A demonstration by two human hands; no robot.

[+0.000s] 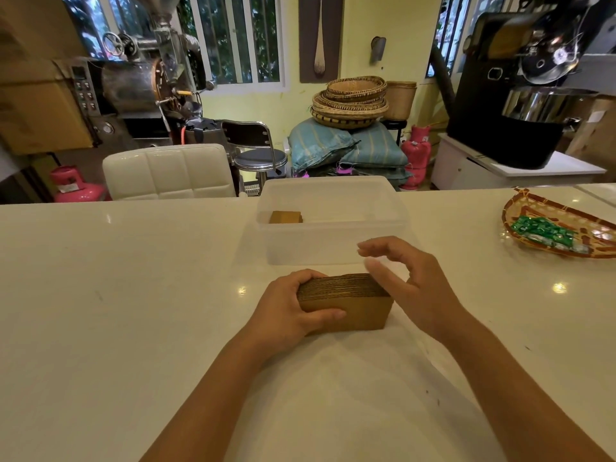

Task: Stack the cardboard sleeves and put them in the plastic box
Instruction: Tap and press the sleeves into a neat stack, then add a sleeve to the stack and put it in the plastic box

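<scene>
My left grip (293, 308) clasps the brown corrugated cardboard sleeve stack (346, 305); my right grip (410, 281) hovers released. Next, I judge, lift it into the clear plastic box (333, 241) at twelve o'clock.

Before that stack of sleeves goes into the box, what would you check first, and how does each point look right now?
1. Left hand has a grip on the stack: ok.
2. Right hand on the stack: not ok, fingers open, blurred.
3. Stack edges squared: cannot tell.
4. Box open, no lid: ok.
5. Room in box beside the sleeves already inside: ok.
6. Path from stack to box clear: ok.
</scene>
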